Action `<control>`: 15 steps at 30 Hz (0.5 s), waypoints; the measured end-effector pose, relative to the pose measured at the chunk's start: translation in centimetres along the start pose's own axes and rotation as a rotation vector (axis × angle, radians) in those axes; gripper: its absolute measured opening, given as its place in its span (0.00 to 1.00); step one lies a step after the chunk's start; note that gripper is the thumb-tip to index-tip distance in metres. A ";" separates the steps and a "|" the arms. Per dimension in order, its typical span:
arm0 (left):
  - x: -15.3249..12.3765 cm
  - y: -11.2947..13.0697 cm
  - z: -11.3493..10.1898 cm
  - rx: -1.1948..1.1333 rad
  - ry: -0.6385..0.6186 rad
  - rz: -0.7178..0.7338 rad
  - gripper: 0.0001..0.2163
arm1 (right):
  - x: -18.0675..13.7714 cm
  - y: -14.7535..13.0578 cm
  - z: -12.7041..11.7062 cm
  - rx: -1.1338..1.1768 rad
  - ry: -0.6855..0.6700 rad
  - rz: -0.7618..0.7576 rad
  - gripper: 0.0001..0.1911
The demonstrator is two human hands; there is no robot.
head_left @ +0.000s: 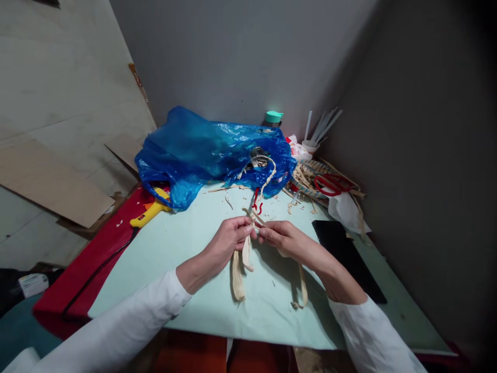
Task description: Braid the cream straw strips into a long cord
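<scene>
Over the middle of the table, my left hand (234,234) is closed, thumb and fingers pinching a braid (268,178) of pale dried plant strips that look like corn husk. My right hand (281,237) is closed on the same work, pinching one strip close to the left fingertips. Two loose strip ends (238,280) hang below my left hand. Another long strip (303,285) trails down under my right wrist to the tabletop. The finished braid curves away from my hands up to the blue bag, with a red tie (256,199) beside it.
A blue plastic bag (194,150) covers the back of the pale green tabletop (174,290). At left lies a yellow glue gun (151,212) with a black cord. Red-handled scissors (333,184) rest on a woven basket (310,173). A black tablet-like slab (349,259) lies at right.
</scene>
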State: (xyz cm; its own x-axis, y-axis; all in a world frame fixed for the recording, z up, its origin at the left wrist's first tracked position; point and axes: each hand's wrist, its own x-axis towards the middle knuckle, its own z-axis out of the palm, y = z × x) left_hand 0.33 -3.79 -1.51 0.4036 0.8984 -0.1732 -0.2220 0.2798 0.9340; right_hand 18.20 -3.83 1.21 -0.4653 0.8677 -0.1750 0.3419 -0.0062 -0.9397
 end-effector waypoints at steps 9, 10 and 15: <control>-0.2 0.5 0.4 -0.039 0.069 -0.104 0.10 | -0.3 0.2 -0.8 -0.099 0.023 -0.001 0.19; -0.2 0.5 0.4 -0.053 0.068 -0.098 0.10 | -0.4 0.1 -0.7 -0.120 0.039 -0.011 0.20; 0.1 0.5 0.2 -0.093 0.098 -0.064 0.11 | -0.3 -0.4 -0.2 -0.176 0.117 -0.081 0.26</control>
State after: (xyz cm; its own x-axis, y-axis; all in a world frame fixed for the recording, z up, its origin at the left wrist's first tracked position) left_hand 0.38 -3.62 -0.99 0.3323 0.9052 -0.2648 -0.2822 0.3633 0.8879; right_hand 18.37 -4.05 1.65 -0.4027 0.9136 -0.0557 0.4493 0.1442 -0.8817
